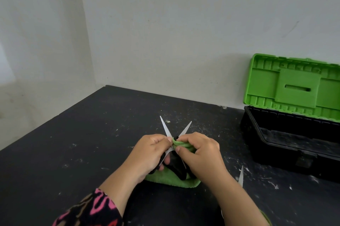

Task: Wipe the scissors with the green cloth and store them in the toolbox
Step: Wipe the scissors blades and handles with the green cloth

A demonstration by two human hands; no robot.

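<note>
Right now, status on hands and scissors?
Left hand grips scissors, blades spread. Right hand pinches green cloth at pivot. Toolbox open. Another blade lies nearby, right.

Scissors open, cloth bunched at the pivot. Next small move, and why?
Probably draw the right hand, pinching the green terry cloth, outward along one blade of the black-handled steel scissors: the cloth sits bunched at the pivot, both blades beyond it are uncovered, and the left hand grips the handle.

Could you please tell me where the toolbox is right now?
In the head view, the toolbox stands open at the far right of the black table, against the wall, right of the scissors.
</note>
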